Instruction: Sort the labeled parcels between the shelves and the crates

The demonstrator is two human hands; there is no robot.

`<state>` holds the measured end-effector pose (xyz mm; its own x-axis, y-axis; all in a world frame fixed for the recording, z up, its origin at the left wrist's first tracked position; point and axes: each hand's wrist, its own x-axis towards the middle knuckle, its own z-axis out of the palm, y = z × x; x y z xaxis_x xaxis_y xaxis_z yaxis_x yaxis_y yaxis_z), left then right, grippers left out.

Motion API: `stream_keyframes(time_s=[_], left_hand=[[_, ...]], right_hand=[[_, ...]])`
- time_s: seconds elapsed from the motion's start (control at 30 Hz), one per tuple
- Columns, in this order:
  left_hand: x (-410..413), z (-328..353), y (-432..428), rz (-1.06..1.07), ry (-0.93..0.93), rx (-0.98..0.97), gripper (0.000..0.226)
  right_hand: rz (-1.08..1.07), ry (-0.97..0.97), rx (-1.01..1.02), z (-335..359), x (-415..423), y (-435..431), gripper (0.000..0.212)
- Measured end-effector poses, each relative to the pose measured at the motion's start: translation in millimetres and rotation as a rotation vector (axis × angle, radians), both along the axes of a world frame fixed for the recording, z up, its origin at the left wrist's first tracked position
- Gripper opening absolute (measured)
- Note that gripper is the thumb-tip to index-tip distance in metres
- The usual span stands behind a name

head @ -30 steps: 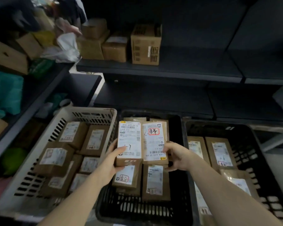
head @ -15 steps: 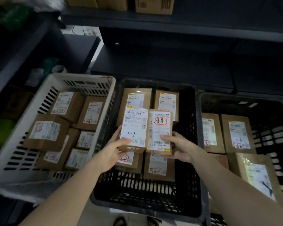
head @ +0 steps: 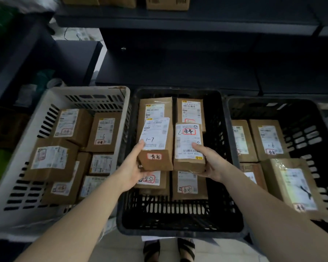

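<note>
Two labelled parcels are being held side by side over the middle black crate (head: 178, 228).

The left hand (head: 132, 168) is gripping the left parcel (head: 159, 159), thumb on its white label marked 1-7; the right hand (head: 211, 164) is gripping the right parcel (head: 188, 148) likewise. Both are flat brown cardboard boxes, just beside each other, long axes running near to far, above parcels lying in that crate. The white slotted crate (head: 9, 186) is sitting just left of the left hand, the other black crate (head: 309, 112) just right of the right hand, the dark shelf (head: 197, 21) beyond.
</note>
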<state>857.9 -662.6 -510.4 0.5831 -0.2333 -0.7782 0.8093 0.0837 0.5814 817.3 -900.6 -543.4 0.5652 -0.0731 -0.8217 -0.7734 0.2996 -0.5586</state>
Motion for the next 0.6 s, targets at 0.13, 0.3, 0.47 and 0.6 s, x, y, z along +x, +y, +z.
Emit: stream_keyframes(time_s=[0.13, 0.3, 0.47, 0.6], left_hand=[[2, 13, 4, -0.089, 0.024, 0.003, 0.039], [1, 21, 17, -0.133, -0.025, -0.017, 0.046], [2, 25, 13, -0.195, -0.172, -0.043, 0.082], [0, 40, -29, -0.328, -0.236, -0.064, 0.094]], right_hand=[[0.004, -0.017, -0.029, 15, -7, 10, 0.046], [0.026, -0.043, -0.025, 36, -20, 18, 0.043], [-0.012, -0.148, -0.153, 59, -29, 10, 0.051], [-0.159, -0.226, -0.24, 78, -43, -29, 0.06]])
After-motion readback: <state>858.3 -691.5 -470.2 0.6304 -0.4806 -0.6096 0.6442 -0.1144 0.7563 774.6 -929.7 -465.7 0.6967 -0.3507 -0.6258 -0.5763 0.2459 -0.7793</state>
